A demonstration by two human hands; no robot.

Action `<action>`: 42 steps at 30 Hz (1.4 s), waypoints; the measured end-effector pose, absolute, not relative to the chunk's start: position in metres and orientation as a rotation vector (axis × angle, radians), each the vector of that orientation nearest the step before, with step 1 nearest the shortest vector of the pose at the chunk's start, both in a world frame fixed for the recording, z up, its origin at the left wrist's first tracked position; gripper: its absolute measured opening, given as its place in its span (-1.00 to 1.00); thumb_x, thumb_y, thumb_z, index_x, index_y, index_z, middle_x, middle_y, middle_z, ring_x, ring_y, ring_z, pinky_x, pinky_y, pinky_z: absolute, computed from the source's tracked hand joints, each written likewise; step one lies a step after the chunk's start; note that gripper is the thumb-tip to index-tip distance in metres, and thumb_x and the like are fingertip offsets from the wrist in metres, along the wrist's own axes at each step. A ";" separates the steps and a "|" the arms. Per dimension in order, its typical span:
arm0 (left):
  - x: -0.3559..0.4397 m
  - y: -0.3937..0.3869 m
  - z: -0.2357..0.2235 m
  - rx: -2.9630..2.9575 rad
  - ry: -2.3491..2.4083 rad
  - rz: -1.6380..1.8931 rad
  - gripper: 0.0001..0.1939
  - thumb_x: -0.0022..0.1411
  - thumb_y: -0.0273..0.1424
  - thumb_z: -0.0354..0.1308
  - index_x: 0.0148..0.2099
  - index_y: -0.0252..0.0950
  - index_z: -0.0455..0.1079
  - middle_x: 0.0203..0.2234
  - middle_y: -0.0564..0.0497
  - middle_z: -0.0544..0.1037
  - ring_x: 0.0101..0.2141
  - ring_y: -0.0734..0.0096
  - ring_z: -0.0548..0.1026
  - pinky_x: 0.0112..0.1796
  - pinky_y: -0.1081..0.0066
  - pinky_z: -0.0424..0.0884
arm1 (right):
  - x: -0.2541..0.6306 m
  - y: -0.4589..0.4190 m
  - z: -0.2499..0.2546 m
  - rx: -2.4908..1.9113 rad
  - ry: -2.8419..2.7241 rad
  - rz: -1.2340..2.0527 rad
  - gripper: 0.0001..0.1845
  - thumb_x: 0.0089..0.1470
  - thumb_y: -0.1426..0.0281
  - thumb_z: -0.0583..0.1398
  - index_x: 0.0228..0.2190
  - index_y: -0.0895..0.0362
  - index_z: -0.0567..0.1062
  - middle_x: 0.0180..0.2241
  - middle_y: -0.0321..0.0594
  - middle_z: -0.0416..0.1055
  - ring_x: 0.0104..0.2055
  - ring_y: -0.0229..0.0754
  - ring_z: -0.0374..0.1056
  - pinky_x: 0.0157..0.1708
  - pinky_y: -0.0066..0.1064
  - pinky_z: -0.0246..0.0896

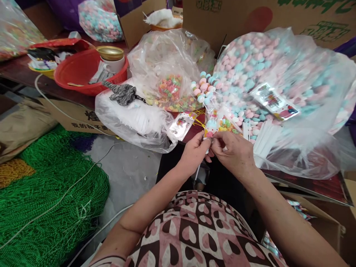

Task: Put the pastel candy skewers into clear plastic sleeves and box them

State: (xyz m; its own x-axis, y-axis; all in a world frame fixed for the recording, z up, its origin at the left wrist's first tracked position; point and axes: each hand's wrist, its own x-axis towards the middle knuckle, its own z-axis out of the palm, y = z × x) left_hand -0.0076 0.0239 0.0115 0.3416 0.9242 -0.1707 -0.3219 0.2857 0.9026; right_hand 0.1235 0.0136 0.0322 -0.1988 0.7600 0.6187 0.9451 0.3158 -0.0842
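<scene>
Near the table's front edge, my left hand (194,151) and my right hand (234,151) meet around a small printed candy bag (211,124). Both pinch its lower end, fingertips almost touching. Clear film and colored dots show on the bag; what lies between the fingertips is hidden. A thin white stick (197,172) points down below my left hand. Just beyond the bag are skewered pink, blue and white candies (205,87). A flat printed packet (182,125) lies left of my hands, and white paper strips (265,141) lie to the right.
A large bag of pastel candies (250,63) fills the right side, with a silvery packet (274,100) on it. Behind are a bag of ring candies (171,89) and a cardboard box (278,18). Left stand a red basin (80,70) and green cords (55,200).
</scene>
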 end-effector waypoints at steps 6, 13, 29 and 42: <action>0.001 0.025 0.000 0.776 0.800 1.181 -0.67 0.18 -0.28 0.23 -0.01 -0.23 0.40 -0.25 0.06 0.56 -0.31 0.53 0.51 -0.23 0.48 0.44 | 0.117 0.012 0.019 -1.460 -2.016 -0.479 -0.80 0.11 0.45 0.11 -0.47 0.11 0.51 -0.61 -0.23 0.48 -0.54 -0.16 0.41 -0.48 -0.37 0.18; -0.003 0.030 0.023 0.523 0.695 1.297 -0.70 0.08 -0.31 0.31 -0.19 -0.21 0.28 -0.35 0.11 0.53 -0.27 0.44 0.56 -0.15 0.40 0.41 | 0.109 -0.020 0.022 -1.536 -1.581 0.438 -0.71 0.22 0.29 0.11 -0.08 0.13 0.47 -0.30 -0.15 0.57 -0.40 -0.18 0.48 -0.34 -0.33 0.38; -0.035 0.039 0.022 1.394 1.061 1.386 -0.89 0.23 -0.30 0.17 -0.32 -0.19 0.38 -0.46 0.10 0.42 -0.39 0.44 0.36 -0.23 0.46 0.26 | 0.092 -0.048 0.007 -1.421 -1.055 1.152 -0.63 0.17 0.10 0.18 -0.22 0.13 0.54 -0.74 -0.48 0.13 -0.68 -0.35 0.04 -0.65 -0.49 -0.05; -0.037 0.021 0.032 2.012 1.245 1.210 -0.81 0.27 -0.45 0.00 -0.43 -0.21 0.23 -0.54 0.04 0.32 -0.44 0.35 0.33 -0.30 0.38 0.18 | 0.108 -0.035 0.018 -1.446 -1.594 0.141 -0.76 0.19 0.33 0.17 -0.20 0.07 0.62 -0.30 -0.10 0.61 -0.28 -0.04 0.53 -0.25 -0.22 0.42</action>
